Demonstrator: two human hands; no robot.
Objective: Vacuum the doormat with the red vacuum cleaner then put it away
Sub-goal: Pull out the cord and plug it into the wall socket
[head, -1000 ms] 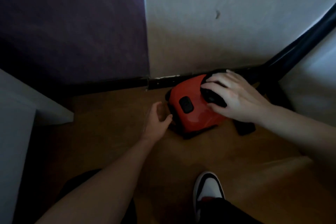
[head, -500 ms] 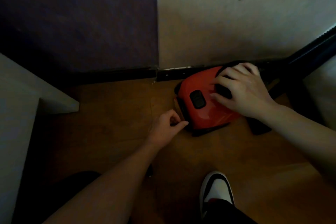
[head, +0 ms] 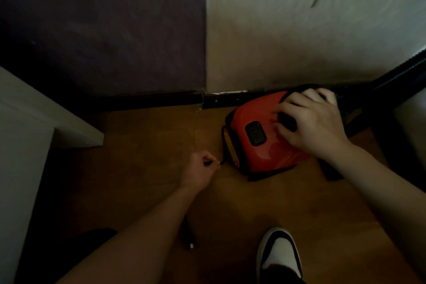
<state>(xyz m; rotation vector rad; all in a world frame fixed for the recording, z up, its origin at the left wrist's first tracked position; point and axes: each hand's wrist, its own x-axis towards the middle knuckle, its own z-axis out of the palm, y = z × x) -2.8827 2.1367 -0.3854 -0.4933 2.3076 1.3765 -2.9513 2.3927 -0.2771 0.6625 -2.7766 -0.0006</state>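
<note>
The red vacuum cleaner (head: 265, 157) sits on the wooden floor (head: 149, 145) close against the dark baseboard (head: 161, 99), below the pale wall. The doormat is not in view. The right hand (head: 311, 122) lies over the top of the machine, its grip closed around the black handle (head: 287, 120), with the fingers curled over it. Just in front of the fingers is a dark button (head: 255, 133) on the red shell.

The left hand (head: 200, 166) is a little way off the machine's rear edge. Its grip is a pinch on a thin black cord (head: 221, 162) that runs from the fingertips back to the vacuum. A dark, plug-like piece (head: 189, 237) lies on the floor beside the left forearm, though it is too dim to be sure what it is.

The step in hand looks like drawing out the power cord before any vacuuming starts. The next move likely calls for a steady pull away from the body while the right hand holds the machine down, so that it does not slide or tip.

A second ago the left hand was open and reaching at the vacuum's rear. Half a second ago its fingers were closing right at that edge. Now it has drawn back with the cord showing between hand and machine. The right hand has stayed on the handle throughout.

Farther out, a ribbed black hose (head: 403, 74) runs off at the right, a white piece of furniture (head: 34, 134) stands at the left, and a black-and-white shoe (head: 279, 253) shows at the bottom.
</note>
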